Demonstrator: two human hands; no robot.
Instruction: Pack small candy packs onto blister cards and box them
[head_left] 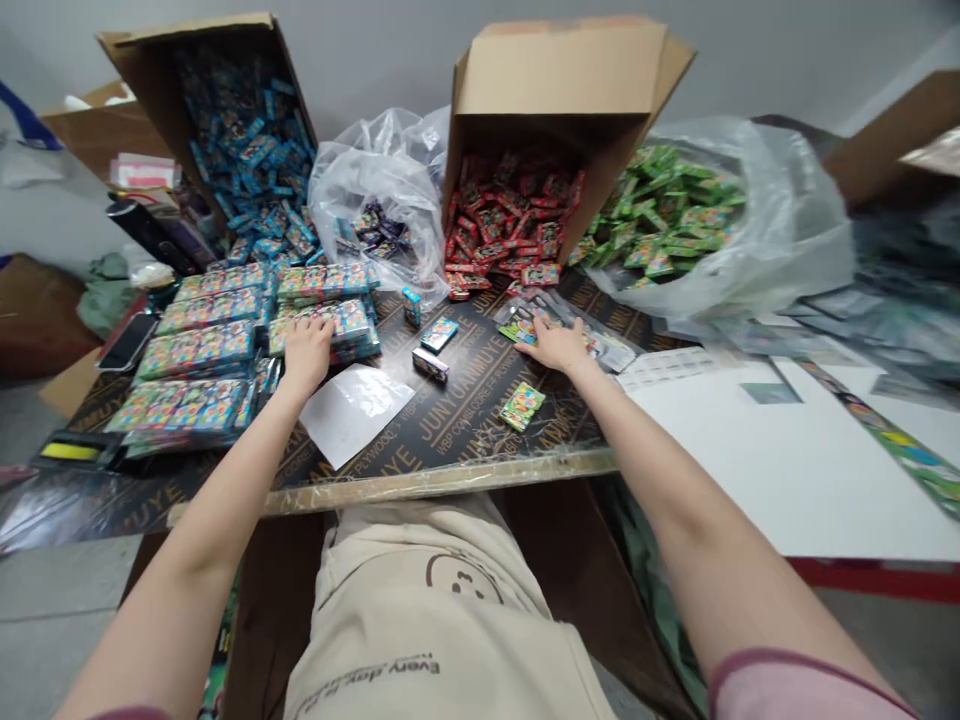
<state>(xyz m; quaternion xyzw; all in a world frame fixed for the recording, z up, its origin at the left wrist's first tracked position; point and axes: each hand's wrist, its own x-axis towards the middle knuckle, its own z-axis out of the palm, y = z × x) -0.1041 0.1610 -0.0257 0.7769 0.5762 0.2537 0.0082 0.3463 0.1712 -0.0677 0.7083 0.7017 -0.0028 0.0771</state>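
Note:
My left hand (308, 350) rests, fingers spread, on a stack of wrapped colourful packs (346, 318) at the left of the dark table. At the right, my right hand (556, 343) lies with its fingers apart on flat clear plastic packaging (611, 348) with a green printed part under the fingertips. Between the hands are a blue upright box (412, 306), a blue box lying flat (439, 333) and a dark purple box (430, 365). A green box (522, 406) lies nearer the front edge. A white paper sheet (355, 411) is beside my left wrist.
Cartons of blue boxes (255, 150) and red boxes (517, 205) stand behind, with a clear bag of purple boxes (382, 228) between them. Green boxes (675, 215) fill a bag at right. More wrapped packs (196, 345) and a phone (128, 342) are left; a white board (780, 460) is right.

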